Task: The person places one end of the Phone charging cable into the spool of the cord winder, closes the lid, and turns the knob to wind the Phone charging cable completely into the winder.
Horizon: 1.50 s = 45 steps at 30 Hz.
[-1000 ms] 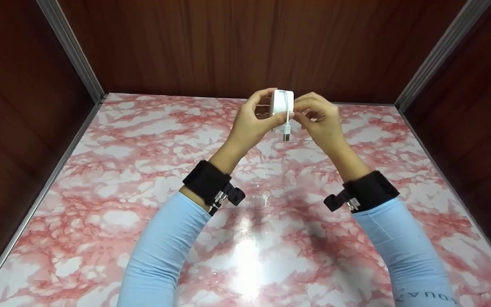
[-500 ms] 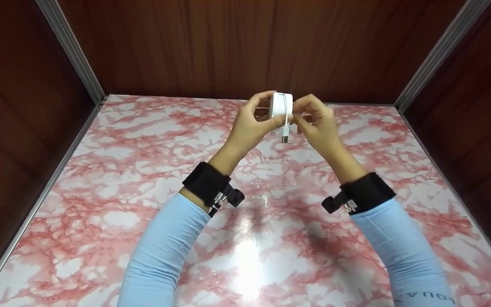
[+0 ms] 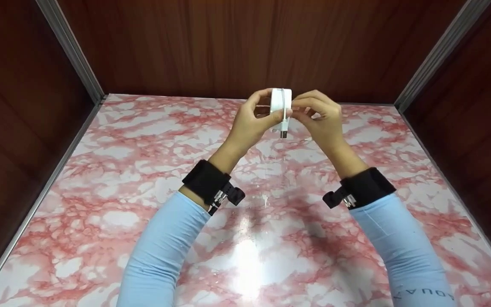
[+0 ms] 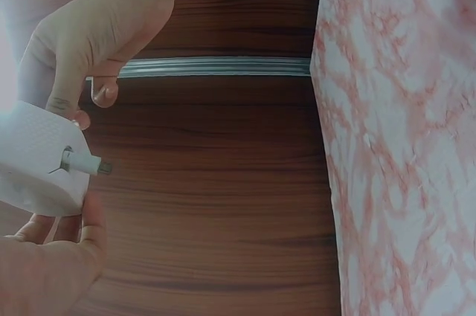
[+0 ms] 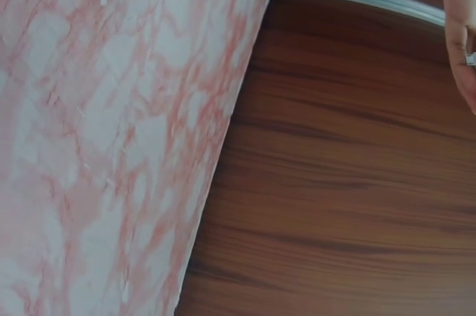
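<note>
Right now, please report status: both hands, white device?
Left hand grips white device above table. Right hand at its side; grip unclear. USB plug exposed. No obstacle seen.

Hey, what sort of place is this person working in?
Probably an enclosed work booth, perhaps set up for recording: wood-grain panels close in three sides of the red-and-white marbled tabletop, metal strips run up the corners, and both wrists wear black straps.
</note>
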Each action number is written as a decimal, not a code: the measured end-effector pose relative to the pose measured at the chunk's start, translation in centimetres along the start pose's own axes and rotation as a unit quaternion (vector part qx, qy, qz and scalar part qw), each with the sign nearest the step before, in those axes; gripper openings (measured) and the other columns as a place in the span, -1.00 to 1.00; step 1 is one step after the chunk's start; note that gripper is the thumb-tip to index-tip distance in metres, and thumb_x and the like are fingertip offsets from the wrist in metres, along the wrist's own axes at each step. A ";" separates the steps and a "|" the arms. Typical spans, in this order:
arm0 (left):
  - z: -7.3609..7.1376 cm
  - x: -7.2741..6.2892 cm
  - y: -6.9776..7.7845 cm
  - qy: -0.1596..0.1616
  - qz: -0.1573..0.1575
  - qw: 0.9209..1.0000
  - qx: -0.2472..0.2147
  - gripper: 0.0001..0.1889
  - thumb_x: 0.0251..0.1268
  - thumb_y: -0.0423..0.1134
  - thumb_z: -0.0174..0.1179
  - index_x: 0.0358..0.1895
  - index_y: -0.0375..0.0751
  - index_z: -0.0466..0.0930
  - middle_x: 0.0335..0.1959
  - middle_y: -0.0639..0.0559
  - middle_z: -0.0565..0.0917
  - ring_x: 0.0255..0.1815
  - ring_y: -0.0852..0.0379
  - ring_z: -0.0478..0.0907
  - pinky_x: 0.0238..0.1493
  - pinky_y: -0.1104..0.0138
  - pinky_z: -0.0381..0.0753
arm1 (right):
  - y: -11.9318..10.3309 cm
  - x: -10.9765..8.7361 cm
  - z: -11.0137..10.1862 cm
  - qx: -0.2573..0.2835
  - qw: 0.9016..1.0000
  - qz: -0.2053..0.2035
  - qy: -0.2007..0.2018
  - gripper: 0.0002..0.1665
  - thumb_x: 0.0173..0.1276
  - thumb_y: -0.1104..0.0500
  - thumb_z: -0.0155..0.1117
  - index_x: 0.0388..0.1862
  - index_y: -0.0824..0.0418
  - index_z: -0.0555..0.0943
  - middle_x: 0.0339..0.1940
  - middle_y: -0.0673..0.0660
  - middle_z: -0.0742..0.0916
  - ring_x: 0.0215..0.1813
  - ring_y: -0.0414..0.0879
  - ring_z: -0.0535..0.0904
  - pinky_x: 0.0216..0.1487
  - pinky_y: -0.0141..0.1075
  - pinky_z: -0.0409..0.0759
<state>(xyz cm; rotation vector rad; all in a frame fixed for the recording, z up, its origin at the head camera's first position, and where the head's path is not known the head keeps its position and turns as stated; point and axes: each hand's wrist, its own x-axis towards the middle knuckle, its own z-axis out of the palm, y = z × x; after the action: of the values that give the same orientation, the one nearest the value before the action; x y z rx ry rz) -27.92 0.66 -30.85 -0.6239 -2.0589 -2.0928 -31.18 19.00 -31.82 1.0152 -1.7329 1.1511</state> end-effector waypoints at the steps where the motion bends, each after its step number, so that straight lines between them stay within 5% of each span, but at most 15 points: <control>1: 0.0 0.0 0.0 -0.001 0.004 1.000 0.000 -0.39 0.15 -0.24 0.35 0.29 -0.27 0.39 0.06 -0.15 0.55 0.08 0.03 0.53 0.10 0.35 0.55 | 0.1 0.0 0.0 -0.001 1.000 0.003 -0.005 -0.89 0.03 0.38 0.45 -0.41 0.33 0.71 -0.41 0.21 0.70 -0.37 -0.29 0.52 -0.42 -0.57 0.44; 6: 0.0 -0.1 -0.2 -0.005 0.019 1.000 0.011 -0.37 0.16 -0.27 0.36 0.30 -0.32 0.36 0.07 -0.21 0.54 0.08 0.02 0.52 0.13 0.34 0.55 | 0.3 -0.5 0.0 -0.004 0.998 0.037 -0.041 -0.86 0.15 0.31 0.38 -0.40 0.40 0.63 -0.45 0.22 0.64 -0.39 -0.31 0.46 -0.47 -0.56 0.39; 10: 0.0 -0.1 -0.3 -0.004 0.016 1.000 0.014 -0.36 0.14 -0.26 0.37 0.30 -0.32 0.37 0.08 -0.22 0.54 0.08 0.02 0.52 0.14 0.33 0.56 | 0.2 -0.9 0.1 -0.001 0.996 0.069 -0.064 -0.82 0.24 0.28 0.33 -0.40 0.43 0.59 -0.46 0.03 0.60 -0.41 -0.26 0.44 -0.51 -0.55 0.36; 15: 0.0 -0.2 -0.5 -0.001 0.008 1.000 0.019 -0.37 0.14 -0.28 0.38 0.29 -0.31 0.38 0.07 -0.20 0.54 0.07 0.01 0.54 0.09 0.40 0.57 | 0.0 -1.2 0.2 0.017 0.991 0.103 -0.085 -0.53 0.27 -0.01 0.25 -0.41 0.45 0.52 -0.48 -0.18 0.51 -0.44 -0.26 0.40 -0.55 -0.54 0.31; 21: 0.2 -0.1 -0.9 0.002 -0.007 1.000 0.014 -0.40 0.15 -0.32 0.35 0.29 -0.31 0.39 0.07 -0.20 0.53 0.03 0.02 0.56 0.07 0.39 0.58 | -0.1 -1.3 0.1 0.034 0.984 0.144 -0.097 -0.33 0.21 -0.21 0.17 -0.43 0.47 0.47 -0.52 -0.17 0.49 -0.41 -0.30 0.40 -0.54 -0.54 0.34; 25: 0.2 -0.1 -1.0 0.001 -0.010 1.000 0.015 -0.38 0.15 -0.30 0.36 0.30 -0.28 0.38 0.08 -0.18 0.52 0.04 0.05 0.55 0.07 0.40 0.58 | -0.2 -1.3 0.0 0.050 0.982 0.150 -0.101 -0.36 0.23 -0.17 0.20 -0.41 0.48 0.50 -0.53 -0.17 0.50 -0.42 -0.33 0.40 -0.54 -0.54 0.38; 33: -0.3 -0.3 -0.7 0.011 -0.005 1.000 0.016 -0.36 0.14 -0.22 0.39 0.29 -0.26 0.38 0.09 -0.17 0.53 0.07 0.02 0.54 0.13 0.34 0.55 | 0.1 -1.5 0.0 0.090 0.983 0.143 -0.069 -0.80 0.39 0.31 0.19 -0.17 0.50 0.54 -0.35 -0.02 0.69 -0.48 -0.15 0.53 -0.60 -0.50 0.45; 36: -0.3 -0.3 -0.7 0.011 -0.006 1.000 0.016 -0.35 0.13 -0.22 0.40 0.30 -0.25 0.37 0.09 -0.18 0.52 0.08 0.01 0.54 0.12 0.36 0.56 | 0.0 -1.5 0.0 0.086 0.984 0.143 -0.065 -0.84 0.38 0.35 0.19 -0.18 0.48 0.55 -0.37 0.05 0.68 -0.46 -0.20 0.55 -0.65 -0.48 0.41; 45: -0.3 -0.3 -0.9 0.012 -0.008 1.000 0.021 -0.34 0.13 -0.20 0.40 0.31 -0.24 0.37 0.09 -0.15 0.53 0.09 0.06 0.51 0.12 0.40 0.54 | -0.6 -1.5 0.2 0.084 0.980 0.158 -0.083 -0.68 0.34 0.17 0.28 -0.16 0.47 0.55 -0.39 -0.19 0.66 -0.44 -0.26 0.55 -0.62 -0.49 0.46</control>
<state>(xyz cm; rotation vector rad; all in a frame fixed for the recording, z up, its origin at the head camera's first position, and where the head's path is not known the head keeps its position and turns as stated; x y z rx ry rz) -28.01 0.32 -31.77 -0.5754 -2.0972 -2.0488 -30.18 18.89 -33.05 0.9808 -2.0092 1.4681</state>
